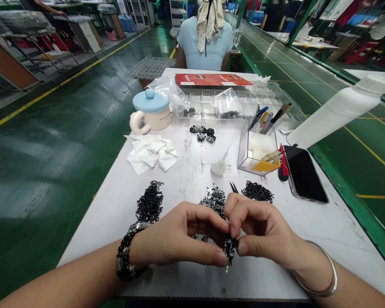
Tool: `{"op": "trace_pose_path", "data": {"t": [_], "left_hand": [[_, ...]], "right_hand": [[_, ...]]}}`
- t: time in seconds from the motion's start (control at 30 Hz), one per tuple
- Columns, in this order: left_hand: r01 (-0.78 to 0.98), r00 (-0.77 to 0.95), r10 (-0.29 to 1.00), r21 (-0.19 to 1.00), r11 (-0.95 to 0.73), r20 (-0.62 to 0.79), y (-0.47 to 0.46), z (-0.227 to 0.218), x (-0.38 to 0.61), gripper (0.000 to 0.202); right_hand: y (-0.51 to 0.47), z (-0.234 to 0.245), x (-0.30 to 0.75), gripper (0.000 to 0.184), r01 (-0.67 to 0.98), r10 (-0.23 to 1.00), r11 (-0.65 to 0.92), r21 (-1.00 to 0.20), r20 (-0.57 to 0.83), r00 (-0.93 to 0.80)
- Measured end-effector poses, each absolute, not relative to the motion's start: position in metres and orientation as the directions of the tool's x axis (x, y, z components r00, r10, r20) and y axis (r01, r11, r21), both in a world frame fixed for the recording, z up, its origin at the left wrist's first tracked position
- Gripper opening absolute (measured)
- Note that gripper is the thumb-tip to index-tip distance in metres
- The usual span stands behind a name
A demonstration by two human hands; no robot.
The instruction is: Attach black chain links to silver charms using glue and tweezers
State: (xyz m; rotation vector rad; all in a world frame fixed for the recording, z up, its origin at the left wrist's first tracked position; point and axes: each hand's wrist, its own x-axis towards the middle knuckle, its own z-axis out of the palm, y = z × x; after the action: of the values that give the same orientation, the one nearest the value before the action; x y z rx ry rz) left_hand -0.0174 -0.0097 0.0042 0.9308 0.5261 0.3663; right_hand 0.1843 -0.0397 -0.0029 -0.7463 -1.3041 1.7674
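My left hand (182, 235) pinches a small black-and-silver part (229, 250) between thumb and fingers above the table's near side. The fingertips of my right hand (259, 226) close on the same part from the other side; its exact kind is too small to tell. Behind my hands lies a heap of silver and black pieces (214, 200), partly hidden by my fingers. A pile of black curved pieces (149, 203) sits beyond my left wrist. Another black pile (257, 191) lies past my right hand, beside dark pointed tweezer-like tips (233, 187).
On the white table (115, 256) stand a lidded mug (157, 113), a tissue (152, 154), a small dropper bottle (219, 166), a clear pen box (258, 149), a phone (306, 174) and a tall white bottle (336, 112). Finished-looking clusters (205, 133) lie mid-table. Ahead sits a person (205, 42).
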Motion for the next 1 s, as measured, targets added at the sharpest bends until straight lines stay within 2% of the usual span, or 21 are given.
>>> {"op": "trace_pose_path", "data": {"t": [0.13, 0.33, 0.73, 0.87, 1.0], "left_hand": [[-0.048, 0.826, 0.501, 0.852, 0.521, -0.26, -0.009, 0.004, -0.018, 0.029], [0.026, 0.845, 0.442, 0.848, 0.53, -0.302, -0.01, 0.007, -0.018, 0.023], [0.009, 0.853, 0.444, 0.857, 0.516, -0.276, -0.009, 0.006, -0.016, 0.02], [-0.026, 0.867, 0.402, 0.78, 0.625, -0.293, -0.011, 0.007, -0.017, 0.025], [-0.058, 0.891, 0.331, 0.644, 0.763, -0.312, -0.016, 0.006, -0.015, 0.029]], "right_hand": [[-0.038, -0.002, 0.186, 0.015, -0.216, 0.843, -0.125, -0.968, 0.011, -0.538], [-0.036, 0.008, 0.19, 0.015, -0.038, 0.761, -0.044, -0.998, -0.009, -0.649], [-0.038, 0.009, 0.188, 0.011, -0.078, 0.749, -0.099, -0.992, -0.022, -0.662], [-0.039, 0.007, 0.188, 0.012, -0.074, 0.758, -0.09, -0.993, -0.02, -0.652], [-0.037, 0.006, 0.188, 0.018, -0.019, 0.753, 0.008, -1.0, 0.018, -0.657]]}}
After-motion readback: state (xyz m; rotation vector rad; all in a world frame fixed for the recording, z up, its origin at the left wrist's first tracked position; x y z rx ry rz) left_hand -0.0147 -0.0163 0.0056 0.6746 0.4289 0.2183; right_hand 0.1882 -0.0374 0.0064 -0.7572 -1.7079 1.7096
